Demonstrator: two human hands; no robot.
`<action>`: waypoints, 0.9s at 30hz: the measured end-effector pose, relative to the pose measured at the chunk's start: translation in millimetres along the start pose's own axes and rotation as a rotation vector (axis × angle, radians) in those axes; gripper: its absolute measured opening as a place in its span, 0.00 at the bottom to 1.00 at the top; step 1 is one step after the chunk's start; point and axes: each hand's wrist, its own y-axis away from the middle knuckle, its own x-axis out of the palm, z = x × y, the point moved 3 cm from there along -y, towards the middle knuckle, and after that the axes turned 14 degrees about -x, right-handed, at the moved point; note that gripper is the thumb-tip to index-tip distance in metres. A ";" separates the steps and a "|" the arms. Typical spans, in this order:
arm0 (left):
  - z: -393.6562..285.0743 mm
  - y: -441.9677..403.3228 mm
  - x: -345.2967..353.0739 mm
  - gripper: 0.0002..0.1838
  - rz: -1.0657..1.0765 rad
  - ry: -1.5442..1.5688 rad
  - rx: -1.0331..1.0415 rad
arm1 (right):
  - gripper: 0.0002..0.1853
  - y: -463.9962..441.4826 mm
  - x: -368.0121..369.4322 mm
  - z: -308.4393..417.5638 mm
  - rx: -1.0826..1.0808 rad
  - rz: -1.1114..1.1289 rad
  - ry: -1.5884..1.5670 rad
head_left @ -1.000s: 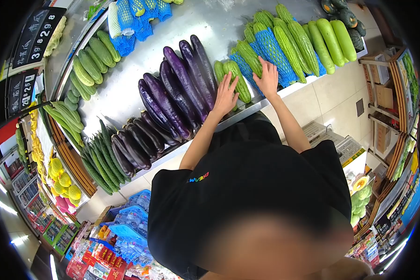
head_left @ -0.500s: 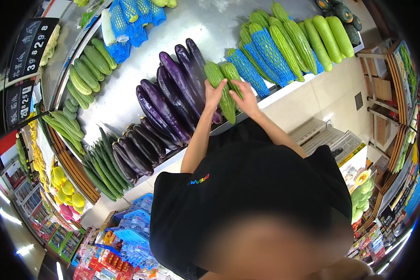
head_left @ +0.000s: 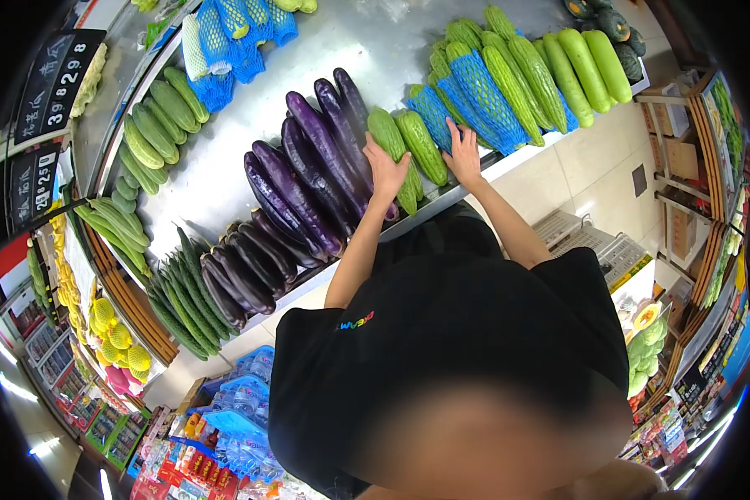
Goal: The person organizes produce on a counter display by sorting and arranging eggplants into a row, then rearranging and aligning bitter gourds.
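My left hand (head_left: 385, 171) is wrapped round a light-green bitter melon (head_left: 386, 132) that lies beside the long purple eggplants (head_left: 312, 158). A second bitter melon (head_left: 423, 148) rests just to its right, between my two hands. My right hand (head_left: 465, 157) has its fingers apart and touches the lower end of a bitter melon in a blue foam net (head_left: 432, 117). More netted and bare bitter melons (head_left: 512, 83) lie in a row to the right of that hand.
Smooth light-green gourds (head_left: 583, 75) lie at the right end of the metal counter (head_left: 217, 154). Dark short eggplants (head_left: 246, 262) and cucumbers (head_left: 183, 296) line its front left edge. Price signs (head_left: 54, 79) stand far left. Crates (head_left: 587, 242) are on the floor.
Both hands first moved left, to a bitter melon by the eggplants. Since then my right hand has let go and moved right to the netted melon, while my left hand has stayed on the first one.
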 end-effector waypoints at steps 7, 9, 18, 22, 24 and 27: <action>-6.2 1.0 -3.9 0.55 0.016 0.096 -0.086 | 0.46 13.8 -10.4 1.8 -0.096 -0.095 -0.248; -5.2 5.1 0.3 0.54 -0.003 0.124 -0.100 | 0.45 18.1 -10.0 -1.5 -0.108 -0.075 -0.231; -2.5 9.2 5.6 0.55 -0.037 -0.013 -0.016 | 0.30 -27.6 -93.2 -6.9 -0.140 -0.362 0.153; -1.8 11.0 -2.0 0.56 -0.018 0.027 0.045 | 0.35 -45.8 -100.8 -28.1 -0.041 -0.288 0.385; -1.4 14.5 -8.3 0.56 -0.029 -0.010 0.057 | 0.39 -55.3 -105.7 -31.2 0.051 -0.175 0.446; 0.6 20.8 -10.0 0.56 -0.060 -0.111 0.087 | 0.43 -61.8 -104.5 -34.2 0.083 -0.098 0.491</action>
